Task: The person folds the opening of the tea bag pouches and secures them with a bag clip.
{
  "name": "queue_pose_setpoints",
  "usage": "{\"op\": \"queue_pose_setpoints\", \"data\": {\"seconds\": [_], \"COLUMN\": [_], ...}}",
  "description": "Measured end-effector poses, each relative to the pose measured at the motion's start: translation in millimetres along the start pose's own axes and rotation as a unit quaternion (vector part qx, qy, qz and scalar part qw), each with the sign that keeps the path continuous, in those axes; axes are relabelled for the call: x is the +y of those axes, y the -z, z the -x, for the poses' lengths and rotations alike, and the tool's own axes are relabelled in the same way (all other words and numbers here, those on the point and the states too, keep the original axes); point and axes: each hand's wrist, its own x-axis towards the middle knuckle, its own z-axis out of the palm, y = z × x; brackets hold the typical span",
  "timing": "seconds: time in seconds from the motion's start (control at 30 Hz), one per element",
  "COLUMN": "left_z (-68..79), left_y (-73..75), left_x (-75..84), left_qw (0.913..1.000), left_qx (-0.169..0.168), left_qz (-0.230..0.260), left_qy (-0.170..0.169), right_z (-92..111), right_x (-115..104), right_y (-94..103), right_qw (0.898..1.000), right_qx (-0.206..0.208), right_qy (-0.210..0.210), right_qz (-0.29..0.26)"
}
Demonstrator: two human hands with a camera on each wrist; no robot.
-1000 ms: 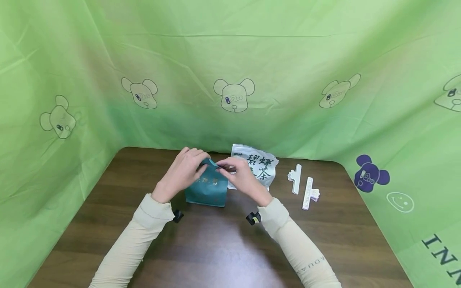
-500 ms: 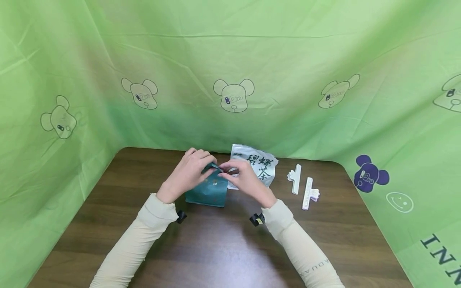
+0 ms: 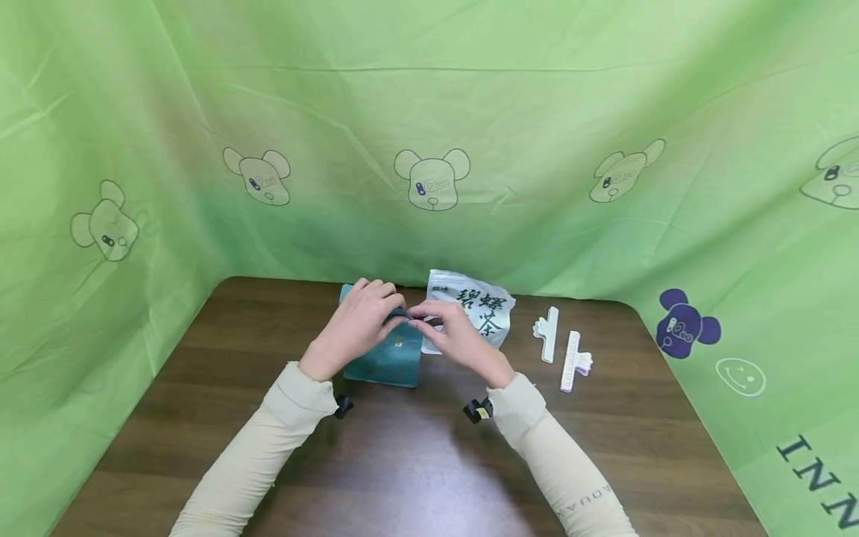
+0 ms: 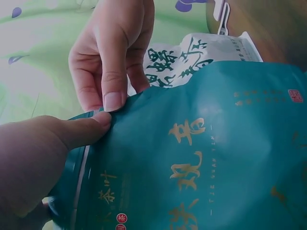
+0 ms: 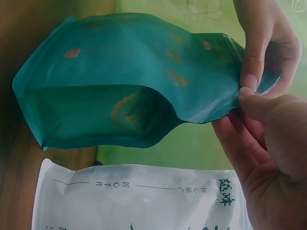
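Note:
A teal tea bag (image 3: pixel 385 362) with gold lettering stands on the wooden table, its top bent over in the head view. My left hand (image 3: pixel 359 321) grips the bag's top edge, thumb on the front and fingers behind. At the top corner, my right hand (image 3: pixel 456 335) pinches the edge between thumb and forefinger. Both thumbs nearly meet near the pale seal strip (image 4: pixel 82 172) in the left wrist view. The bag's side gusset (image 5: pixel 96 115) bulges open in the right wrist view. Right behind it lies a silver-white tea bag (image 3: pixel 493 321) with dark lettering, partly covered by my right hand.
Two white clips, an upper clip (image 3: pixel 550 335) and a lower clip (image 3: pixel 573 363), lie on the table (image 3: pixel 403 462) to the right. A green cloth (image 3: pixel 322 246) with bear prints hangs behind the table and along both sides.
My left hand has slid to the right along the bag's top, nearer my right hand. The top now folds further down, and its far left corner shows behind my left hand.

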Motion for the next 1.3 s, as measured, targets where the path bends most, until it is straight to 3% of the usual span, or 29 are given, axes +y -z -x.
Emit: {"op": "queue_pose_setpoints", "data": {"seconds": [0.4,0.57,0.73,0.83,1.3], "left_z": [0.6,0.8,0.6,0.6,0.0], "left_y": [0.3,-0.9,-0.4,-0.5,-1.8], "left_x": [0.5,-0.8,-0.9,-1.0,-2.1], "left_qw": [0.9997,0.9996,0.9994,0.9995,0.9993], "left_qx": [-0.017,-0.018,-0.019,-0.015,-0.015], "left_qz": [0.009,0.011,0.018,0.018,0.023], "left_qy": [0.012,0.018,0.024,0.023,0.025], "right_z": [-1,0,0,0,2], "right_x": [4,3,-23,-32,-29], "right_y": [1.0,-0.2,3.4,5.0,2.0], "right_qw": [1.0,1.0,0.996,0.996,0.999], "right_qx": [-0.009,-0.003,0.003,0.008,0.038], "right_qy": [0.001,-0.027,-0.078,-0.087,-0.004], "right_qz": [0.006,-0.01,-0.03,-0.03,-0.011]}}
